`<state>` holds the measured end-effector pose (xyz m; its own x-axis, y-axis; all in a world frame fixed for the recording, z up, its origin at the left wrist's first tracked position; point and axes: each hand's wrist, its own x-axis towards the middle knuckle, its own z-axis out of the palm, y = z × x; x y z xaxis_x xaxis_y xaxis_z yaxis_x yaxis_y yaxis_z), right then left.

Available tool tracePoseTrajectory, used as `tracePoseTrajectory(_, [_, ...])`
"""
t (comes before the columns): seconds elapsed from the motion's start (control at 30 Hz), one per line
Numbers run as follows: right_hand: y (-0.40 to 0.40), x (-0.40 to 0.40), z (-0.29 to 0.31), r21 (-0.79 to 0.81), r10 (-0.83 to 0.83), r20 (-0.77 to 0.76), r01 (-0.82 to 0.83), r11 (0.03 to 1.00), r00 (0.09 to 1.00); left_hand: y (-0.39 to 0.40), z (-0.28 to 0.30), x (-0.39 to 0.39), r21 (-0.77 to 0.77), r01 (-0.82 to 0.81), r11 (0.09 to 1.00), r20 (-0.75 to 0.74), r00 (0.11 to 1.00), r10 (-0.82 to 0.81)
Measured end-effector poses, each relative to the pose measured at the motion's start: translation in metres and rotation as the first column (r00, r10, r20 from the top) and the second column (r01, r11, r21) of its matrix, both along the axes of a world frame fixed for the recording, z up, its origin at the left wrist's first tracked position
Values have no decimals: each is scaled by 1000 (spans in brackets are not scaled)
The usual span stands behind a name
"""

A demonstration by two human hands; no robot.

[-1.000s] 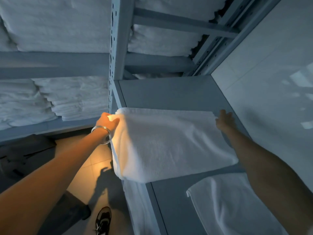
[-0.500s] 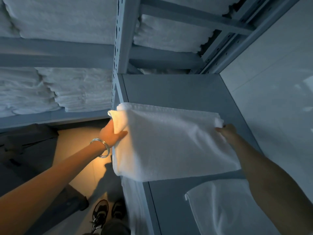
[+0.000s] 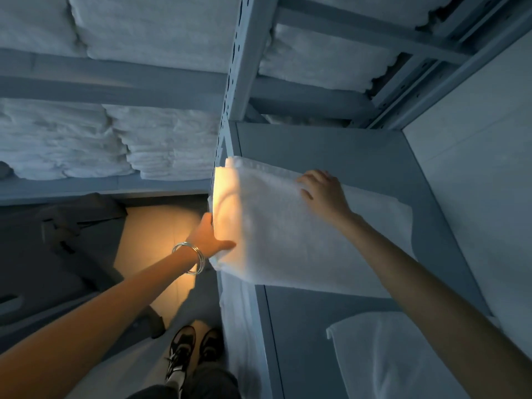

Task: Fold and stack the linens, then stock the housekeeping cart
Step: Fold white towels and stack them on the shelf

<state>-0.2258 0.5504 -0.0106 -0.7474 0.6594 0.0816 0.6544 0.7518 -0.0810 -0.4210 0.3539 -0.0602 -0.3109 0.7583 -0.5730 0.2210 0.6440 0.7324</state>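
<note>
A folded white towel (image 3: 290,234) lies flat on the grey shelf surface (image 3: 359,151) at the centre of the view, its left edge hanging slightly past the shelf's front lip and catching warm yellow light. The left hand (image 3: 210,240), at about nine o'clock from the towel's middle, presses against that overhanging left edge with the fingers straight and held together and the thumb laid over the top of the cloth; silver bangles (image 3: 193,259) ring its wrist. The right hand (image 3: 324,194) rests palm down on the towel's upper part, toward one o'clock, fingers spread a little and lying flat on the fabric. A second white towel (image 3: 383,358) lies on the same surface at about five o'clock, apart from the first. Stacks of folded white linens (image 3: 115,142) fill the shelving at ten o'clock, and more linens (image 3: 316,59) sit on the rack at twelve. Down at six o'clock a pair of dark shoes (image 3: 193,352) stands on the floor.
</note>
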Motion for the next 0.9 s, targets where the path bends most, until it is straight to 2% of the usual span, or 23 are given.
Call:
tracePoseTrajectory(0.03, [-7,-19,1,-43,38,8,-37,998,999,-8,-2,5,-40,44,998,-27,999,-45])
tracePoseTrajectory(0.1, [-14,-50,0,-183,16,111,5,983,994,-22,-8,14,-96,75,993,-58,995,-81])
tracePoseTrajectory(0.23, [-10,-78,-4,-328,-55,272,147,933,961,-32,-17,25,-142,8,990,-43,999,-14])
tracePoseTrajectory(0.37, [-7,-80,-2,-291,-32,315,128,948,949,-41,-24,22,-142,-7,990,-121,993,-10])
tracePoseTrajectory(0.47, [-3,-76,7,-279,-44,243,114,954,969,-45,-18,14,-8,-120,993,-173,978,116])
tracePoseTrajectory(0.57, [4,-72,10,-271,-152,194,202,941,969,-40,-6,2,176,-270,947,-86,954,288])
tracePoseTrajectory(0.67, [16,-73,4,-225,-254,200,296,928,946,-34,-2,-6,222,-353,909,184,931,316])
tracePoseTrajectory(0.7, [19,-75,1,-215,-259,215,304,928,942,-33,-2,-5,204,-308,929,233,937,259])
tracePoseTrajectory(0.73, [20,-76,0,-213,-251,231,301,930,940,-33,-6,-3,163,-214,963,214,961,178])
tracePoseTrajectory(0.8, [23,-75,-3,-251,-216,260,282,926,941,-34,-16,1,82,-33,996,58,998,29])
tracePoseTrajectory(0.87, [29,-71,-1,-373,-175,281,275,886,944,-34,-21,-1,51,8,999,-88,996,-3])
tracePoseTrajectory(0.9, [33,-68,2,-445,-150,290,272,853,945,-33,-21,-5,45,-1,999,-107,994,6])
